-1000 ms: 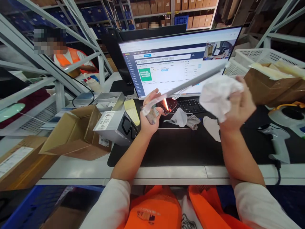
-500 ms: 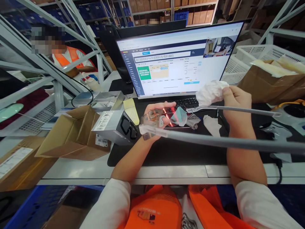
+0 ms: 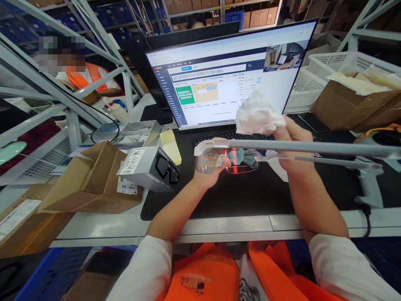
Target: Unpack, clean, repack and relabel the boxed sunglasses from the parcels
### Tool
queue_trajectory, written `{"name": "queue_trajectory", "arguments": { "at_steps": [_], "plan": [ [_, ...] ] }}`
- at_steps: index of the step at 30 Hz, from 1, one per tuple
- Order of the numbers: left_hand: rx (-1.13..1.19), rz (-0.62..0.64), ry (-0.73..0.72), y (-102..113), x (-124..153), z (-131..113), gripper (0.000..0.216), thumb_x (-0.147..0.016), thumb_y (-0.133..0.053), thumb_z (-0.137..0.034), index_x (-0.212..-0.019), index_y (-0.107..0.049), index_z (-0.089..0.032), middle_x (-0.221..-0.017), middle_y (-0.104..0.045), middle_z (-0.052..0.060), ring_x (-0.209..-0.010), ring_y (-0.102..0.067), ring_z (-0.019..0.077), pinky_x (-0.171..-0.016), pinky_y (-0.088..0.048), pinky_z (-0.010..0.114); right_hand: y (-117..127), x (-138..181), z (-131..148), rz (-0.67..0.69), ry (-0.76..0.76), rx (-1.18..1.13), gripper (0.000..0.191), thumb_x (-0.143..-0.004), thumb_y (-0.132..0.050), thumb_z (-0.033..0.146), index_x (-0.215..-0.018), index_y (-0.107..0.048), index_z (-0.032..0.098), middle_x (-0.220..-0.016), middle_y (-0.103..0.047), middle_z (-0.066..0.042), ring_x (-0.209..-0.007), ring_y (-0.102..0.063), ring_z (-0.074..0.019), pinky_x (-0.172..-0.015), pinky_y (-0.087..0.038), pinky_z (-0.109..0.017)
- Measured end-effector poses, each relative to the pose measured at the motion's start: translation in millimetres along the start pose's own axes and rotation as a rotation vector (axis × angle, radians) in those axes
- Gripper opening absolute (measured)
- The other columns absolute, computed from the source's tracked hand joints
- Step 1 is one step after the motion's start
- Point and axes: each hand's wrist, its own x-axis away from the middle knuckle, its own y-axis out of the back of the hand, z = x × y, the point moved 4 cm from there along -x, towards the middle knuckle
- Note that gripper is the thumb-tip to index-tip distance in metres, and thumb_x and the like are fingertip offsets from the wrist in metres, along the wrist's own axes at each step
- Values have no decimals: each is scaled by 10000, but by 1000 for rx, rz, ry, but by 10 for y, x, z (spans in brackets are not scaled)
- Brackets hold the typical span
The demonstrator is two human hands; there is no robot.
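Glasses point(image 3: 250, 144) are up over the surface point(image 3: 224, 227), their clear front point(image 3: 203, 164) held in our left hand point(image 3: 208, 177), while our right hand point(image 3: 297, 130) pinches a white tissue point(image 3: 258, 116). We should hold gently, so the front gets no smudges and the side arms point(image 3: 328, 146) don't bend.

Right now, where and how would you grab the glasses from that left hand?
Probably pinch the glasses by the near grey temple, above and below, from the right: it is a long, slim bar reaching that way past the right hand, whereas the left hand holds the lens end.
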Motion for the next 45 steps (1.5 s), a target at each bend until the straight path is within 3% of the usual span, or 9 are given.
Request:
{"name": "queue_trajectory", "arguments": {
  "at_steps": [5, 7, 10, 15, 21, 27, 29, 35, 45],
  "plan": [
    [81, 37, 194, -51, 46, 97, 558, -673, -882, -625, -1025, -671, -248, -929, -720, 40, -983, -732, 256, -905, -593, 420, -170, 23, 57, 644, 12, -313, 547, -950, -530, 689, -1080, -808, 236, -1483, -588, -108, -1392, -525, -356, -1112, -469, -520],
    [96, 27, 281, -62, 53, 111, 596, -636, -890, -653, -1014, -684, -241, -929, -741, 44, -1007, -730, 271, -859, -600, 394, -247, 49, 46, 792, -7, -347, 554, -948, -524, 696, -1071, -823, 246, -1589, -484, -80, -1485, -423, -355, -1165, -412, -546],
    [142, -10, 382, -59, 43, 116, 613, -605, -899, -669, -979, -697, -227, -919, -760, 46, -989, -735, 279, -810, -600, 376, -346, 71, 42, 820, 38, -341, 565, -1014, -415, 641, -1115, -817, 258, -1664, -362, -21, -1561, -304, -304, -1225, -334, -529],
    [236, -10, 484, -55, 20, 111, 550, -649, -890, -638, -944, -696, -216, -844, -748, 30, -925, -748, 272, -783, -603, 375, -353, 79, 66, 808, 177, -221, 458, -1070, -379, 455, -1184, -792, 292, -1634, -418, -7, -1555, -322, -263, -1223, -352, -519],
    [331, 43, 553, -117, 29, 84, 515, -681, -879, -619, -941, -726, -202, -942, -779, 66, -1093, -729, 335, -927, -604, 437, -153, 36, 150, 774, 281, -133, 492, -1030, -436, 624, -1143, -803, 316, -1563, -520, -33, -1497, -432, -259, -1181, -414, -480],
    [269, 26, 431, -107, 26, 10, 499, -673, -907, -571, -962, -711, -214, -885, -764, 33, -959, -760, 260, -903, -610, 396, -23, -16, 47, 895, 20, -342, 458, -934, -616, 645, -1075, -827, 263, -1524, -559, -69, -1487, -441, -321, -1196, -399, -506],
    [234, 5, 314, -85, 1, -60, 492, -666, -920, -547, -952, -693, -217, -885, -755, 15, -895, -761, 215, -889, -612, 370, 19, -48, -38, 809, -127, -509, 406, -894, -701, 586, -1102, -818, 257, -1460, -622, -76, -1432, -509, -340, -1178, -426, -517],
    [129, 67, -37, -60, -35, -189, 378, -774, -870, -472, -993, -681, -229, -957, -741, 16, -910, -758, 188, -869, -621, 347, 131, -128, -338, 99, -314, -830, 245, -833, -800, 444, -1019, -804, 284, -1145, -776, -26, -1177, -688, -301, -1084, -532, -516],
    [-19, 123, -145, 43, -3, -101, 411, -774, -864, -468, -1110, -704, -295, -1049, -663, 30, -1010, -731, 237, -932, -608, 413, -55, -45, -207, 159, -328, -819, 243, -829, -816, 455, -1017, -810, 302, -1109, -774, -19, -1130, -698, -274, -1070, -541, -481]
  ]
}}
